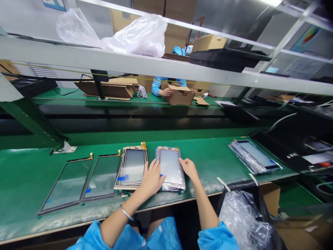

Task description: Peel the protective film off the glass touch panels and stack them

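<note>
Two bare hands reach onto a green bench mat (208, 156). My left hand (153, 177) rests with spread fingers at the left edge of a stack of glass touch panels (170, 168), over the gap next to a second, gold-edged stack (132, 166). My right hand (188, 168) lies with its fingertips on the right part of the first stack's top panel. Further left lie two single dark-framed panels (67, 184) (102, 177), side by side. A wrapped stack of panels (253, 156) sits to the right, away from both hands.
A bulging clear plastic bag (244, 218) hangs below the bench's front edge at right. A white shelf beam (130, 59) with plastic bags crosses overhead. Beyond it, a co-worker's hand in a blue sleeve (166, 92) touches a cardboard box (180, 95) on a far bench.
</note>
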`<state>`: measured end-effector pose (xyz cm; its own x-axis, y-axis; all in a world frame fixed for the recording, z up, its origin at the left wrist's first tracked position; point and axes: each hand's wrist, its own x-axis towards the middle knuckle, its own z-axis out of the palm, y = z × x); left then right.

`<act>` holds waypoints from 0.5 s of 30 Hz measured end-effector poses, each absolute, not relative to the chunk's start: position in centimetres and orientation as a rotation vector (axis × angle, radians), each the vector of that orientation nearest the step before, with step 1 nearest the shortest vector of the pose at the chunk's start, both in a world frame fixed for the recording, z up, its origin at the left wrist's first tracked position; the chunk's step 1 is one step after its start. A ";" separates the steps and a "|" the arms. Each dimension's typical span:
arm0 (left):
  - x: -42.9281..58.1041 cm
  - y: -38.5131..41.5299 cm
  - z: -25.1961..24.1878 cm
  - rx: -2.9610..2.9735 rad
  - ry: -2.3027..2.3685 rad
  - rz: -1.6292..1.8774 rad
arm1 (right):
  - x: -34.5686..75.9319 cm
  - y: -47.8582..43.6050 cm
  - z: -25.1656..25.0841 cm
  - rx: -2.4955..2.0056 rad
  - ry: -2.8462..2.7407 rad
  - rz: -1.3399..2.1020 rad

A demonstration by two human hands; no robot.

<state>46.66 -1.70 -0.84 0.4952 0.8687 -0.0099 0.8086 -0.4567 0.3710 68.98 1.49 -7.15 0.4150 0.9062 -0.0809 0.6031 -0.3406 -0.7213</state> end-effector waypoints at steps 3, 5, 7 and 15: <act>46.7 -1.3 -1.2 2.379 1.411 0.264 | 69.2 2.1 -7.0 -2.016 -1.343 0.666; 46.8 -0.5 -1.4 2.339 1.415 0.271 | 69.1 2.3 -6.7 -1.976 -1.385 0.671; 47.2 0.7 -1.4 2.285 1.426 0.288 | 69.0 2.2 -6.1 -1.944 -1.407 0.662; 48.7 6.1 -0.9 1.969 1.297 0.494 | 68.1 1.9 -2.4 -1.660 -1.347 0.600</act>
<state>48.69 6.13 -0.90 0.4211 0.9045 -0.0680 0.6300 -0.2377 0.7393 68.09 1.87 -2.39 0.2925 0.9429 0.1591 0.5128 -0.0143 -0.8584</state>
